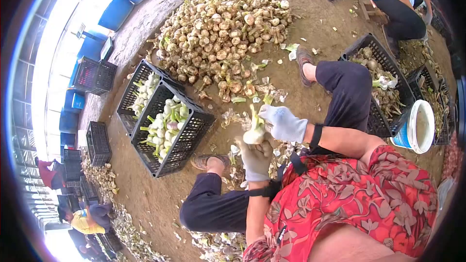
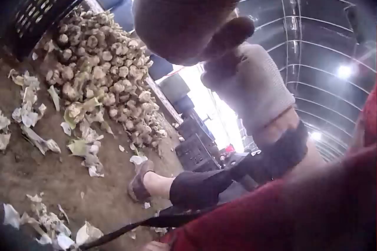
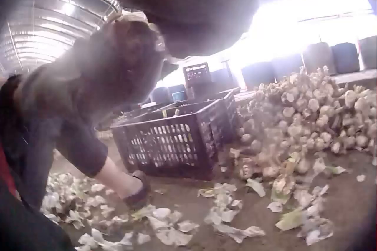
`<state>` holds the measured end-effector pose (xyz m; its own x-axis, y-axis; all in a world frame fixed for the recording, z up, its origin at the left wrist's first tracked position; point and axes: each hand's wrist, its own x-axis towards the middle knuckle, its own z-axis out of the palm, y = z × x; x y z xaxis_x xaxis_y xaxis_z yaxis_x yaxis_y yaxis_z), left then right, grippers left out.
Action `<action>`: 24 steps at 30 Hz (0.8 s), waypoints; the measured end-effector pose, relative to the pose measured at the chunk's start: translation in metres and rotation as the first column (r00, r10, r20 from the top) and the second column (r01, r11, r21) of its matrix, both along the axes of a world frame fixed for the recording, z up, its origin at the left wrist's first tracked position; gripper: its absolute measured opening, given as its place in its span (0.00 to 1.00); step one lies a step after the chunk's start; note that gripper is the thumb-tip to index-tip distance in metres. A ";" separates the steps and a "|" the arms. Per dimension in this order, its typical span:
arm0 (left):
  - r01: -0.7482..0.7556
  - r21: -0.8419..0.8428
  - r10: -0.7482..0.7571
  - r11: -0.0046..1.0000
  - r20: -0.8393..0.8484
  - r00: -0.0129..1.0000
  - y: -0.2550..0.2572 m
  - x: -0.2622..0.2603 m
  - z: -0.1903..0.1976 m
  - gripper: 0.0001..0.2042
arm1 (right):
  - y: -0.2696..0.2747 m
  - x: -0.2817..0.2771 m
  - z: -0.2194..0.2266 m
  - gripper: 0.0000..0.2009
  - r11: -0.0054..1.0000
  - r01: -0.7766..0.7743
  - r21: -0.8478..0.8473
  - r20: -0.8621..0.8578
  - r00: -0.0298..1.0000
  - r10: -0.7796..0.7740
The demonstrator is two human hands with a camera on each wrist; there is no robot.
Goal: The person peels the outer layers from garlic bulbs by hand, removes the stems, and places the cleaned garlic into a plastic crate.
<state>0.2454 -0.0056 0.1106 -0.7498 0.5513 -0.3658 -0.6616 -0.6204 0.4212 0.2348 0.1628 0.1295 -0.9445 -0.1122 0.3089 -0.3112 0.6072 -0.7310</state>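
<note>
A white garlic bulb (image 1: 254, 137) with a pale green stem (image 1: 255, 112) stands tilted between the gloved hands in the head view. My left hand (image 1: 256, 159) grips the bulb from below. At the stem side, my right hand (image 1: 285, 123) pinches at the base of the stem with curled fingers. The left wrist view has my left glove (image 2: 188, 18) large at the top, with my right hand (image 2: 253, 86) close against it. In the right wrist view my right glove (image 3: 182, 10) hides most of the bulb, beside my left hand (image 3: 126, 57).
A large garlic heap (image 1: 223, 34) lies ahead on the dirt floor. Two black crates (image 1: 167, 133) of cleaned bulbs stand at the left. On the right are a crate (image 1: 383, 111) of garlic and trimmings and a white bucket (image 1: 421, 126). Peels litter the ground; other people crouch farther off.
</note>
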 end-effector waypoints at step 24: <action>-0.196 0.161 0.181 0.967 0.100 0.978 0.003 0.006 0.005 0.21 | 0.038 -0.028 -0.012 0.16 0.944 0.051 0.325 0.357 0.918 -0.173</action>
<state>0.2514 -0.0027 0.1157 -0.8169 0.4622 -0.3449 -0.5542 -0.7948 0.2475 0.2070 0.2013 0.1174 -0.9943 -0.0292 -0.1027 0.0327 0.8322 -0.5535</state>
